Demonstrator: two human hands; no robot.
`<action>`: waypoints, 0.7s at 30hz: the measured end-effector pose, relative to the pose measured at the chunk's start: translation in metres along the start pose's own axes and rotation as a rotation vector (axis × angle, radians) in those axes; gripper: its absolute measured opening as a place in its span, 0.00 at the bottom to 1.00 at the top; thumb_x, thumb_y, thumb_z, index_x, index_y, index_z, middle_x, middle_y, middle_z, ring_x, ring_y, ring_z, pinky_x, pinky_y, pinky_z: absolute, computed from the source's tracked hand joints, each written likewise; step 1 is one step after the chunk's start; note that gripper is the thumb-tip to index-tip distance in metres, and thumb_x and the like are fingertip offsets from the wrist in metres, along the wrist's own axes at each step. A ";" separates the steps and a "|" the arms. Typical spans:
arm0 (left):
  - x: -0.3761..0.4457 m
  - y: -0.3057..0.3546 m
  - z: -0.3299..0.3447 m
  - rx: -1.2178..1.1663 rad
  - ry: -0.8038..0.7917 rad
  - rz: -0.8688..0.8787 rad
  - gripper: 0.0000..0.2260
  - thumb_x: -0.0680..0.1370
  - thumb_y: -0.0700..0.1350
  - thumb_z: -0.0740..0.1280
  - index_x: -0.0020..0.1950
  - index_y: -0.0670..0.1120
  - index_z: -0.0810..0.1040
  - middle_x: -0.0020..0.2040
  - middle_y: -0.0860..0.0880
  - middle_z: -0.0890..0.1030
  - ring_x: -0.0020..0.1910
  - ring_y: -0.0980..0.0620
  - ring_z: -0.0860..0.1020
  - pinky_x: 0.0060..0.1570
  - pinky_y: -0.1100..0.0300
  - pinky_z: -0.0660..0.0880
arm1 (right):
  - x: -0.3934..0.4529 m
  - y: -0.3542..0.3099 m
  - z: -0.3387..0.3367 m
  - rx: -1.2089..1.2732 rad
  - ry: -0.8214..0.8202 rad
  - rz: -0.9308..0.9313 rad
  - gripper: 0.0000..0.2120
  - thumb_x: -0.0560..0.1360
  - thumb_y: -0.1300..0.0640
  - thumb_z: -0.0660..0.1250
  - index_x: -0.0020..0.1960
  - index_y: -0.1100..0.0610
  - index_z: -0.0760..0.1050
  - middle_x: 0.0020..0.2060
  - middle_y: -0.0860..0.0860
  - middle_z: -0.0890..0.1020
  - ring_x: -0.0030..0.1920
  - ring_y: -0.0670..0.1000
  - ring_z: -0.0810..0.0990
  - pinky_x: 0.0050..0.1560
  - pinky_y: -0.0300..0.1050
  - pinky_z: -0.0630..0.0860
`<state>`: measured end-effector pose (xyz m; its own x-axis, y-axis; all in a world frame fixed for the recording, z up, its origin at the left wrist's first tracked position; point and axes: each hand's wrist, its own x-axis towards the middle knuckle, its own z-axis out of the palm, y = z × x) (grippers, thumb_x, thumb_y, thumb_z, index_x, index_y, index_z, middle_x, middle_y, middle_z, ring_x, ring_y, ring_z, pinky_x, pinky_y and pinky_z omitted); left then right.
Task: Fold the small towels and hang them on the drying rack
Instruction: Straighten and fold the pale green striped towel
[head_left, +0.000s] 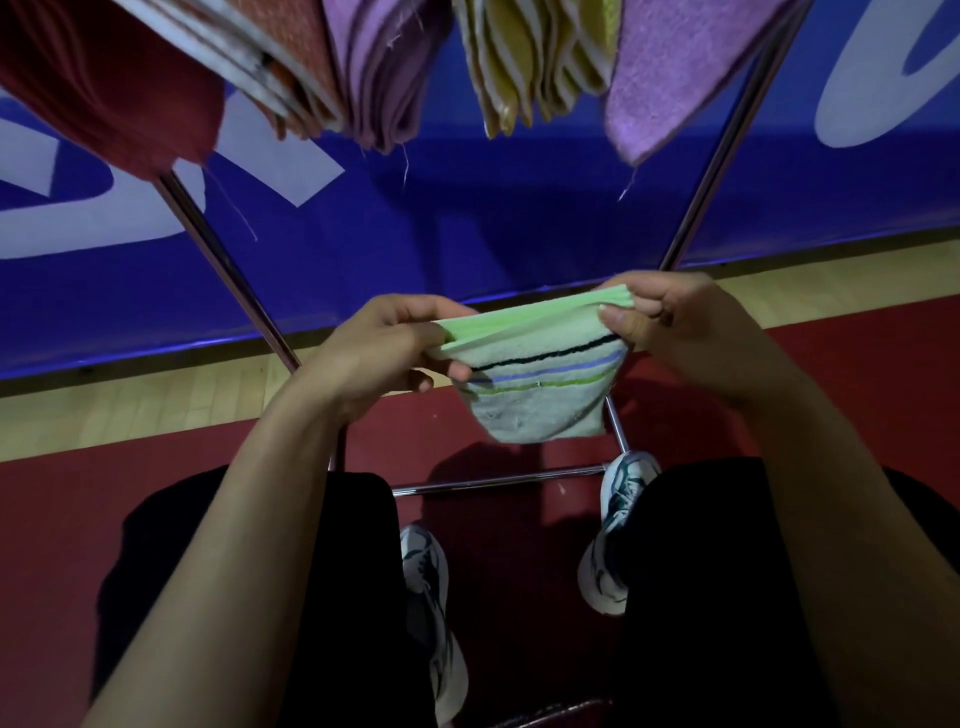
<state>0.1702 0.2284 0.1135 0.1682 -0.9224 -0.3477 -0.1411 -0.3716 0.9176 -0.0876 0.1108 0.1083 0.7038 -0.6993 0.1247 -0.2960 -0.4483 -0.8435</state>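
We pinch the folded striped towel (540, 384) taut, left hand (384, 348) and right hand (670, 317) gripping its top corners, near the drying rack (727, 150).

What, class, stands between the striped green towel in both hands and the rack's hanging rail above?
Nothing visible blocks the way up. The striped green towel is pinched by the left hand and right hand, but the towels already hanging crowd the rail overhead, leaving few gaps.

dim indoor light | dark lower half | hanging towels (363, 67) blurred | wide-angle edge bending
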 end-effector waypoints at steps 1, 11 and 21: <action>-0.001 0.001 0.001 0.012 -0.029 -0.006 0.15 0.84 0.33 0.56 0.56 0.42 0.83 0.44 0.41 0.87 0.41 0.51 0.85 0.33 0.60 0.69 | -0.002 -0.001 -0.001 0.067 -0.009 0.023 0.08 0.82 0.60 0.66 0.48 0.50 0.79 0.34 0.38 0.84 0.37 0.36 0.81 0.42 0.31 0.73; -0.008 -0.003 -0.001 0.337 -0.228 0.166 0.15 0.74 0.53 0.80 0.55 0.46 0.85 0.46 0.50 0.88 0.46 0.51 0.85 0.53 0.51 0.81 | 0.002 0.009 0.001 0.265 -0.045 0.179 0.15 0.83 0.44 0.61 0.51 0.55 0.77 0.44 0.57 0.82 0.45 0.55 0.79 0.50 0.55 0.71; -0.006 -0.005 0.030 -0.609 -0.225 0.119 0.17 0.77 0.42 0.69 0.65 0.42 0.79 0.58 0.43 0.86 0.55 0.45 0.86 0.54 0.50 0.83 | 0.001 -0.012 0.005 0.619 0.052 0.256 0.15 0.87 0.54 0.55 0.63 0.60 0.77 0.52 0.55 0.87 0.51 0.52 0.87 0.44 0.42 0.82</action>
<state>0.1412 0.2324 0.1052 -0.0319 -0.9775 -0.2084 0.4423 -0.2008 0.8741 -0.0800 0.1183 0.1154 0.6239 -0.7741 -0.1076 -0.0141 0.1265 -0.9919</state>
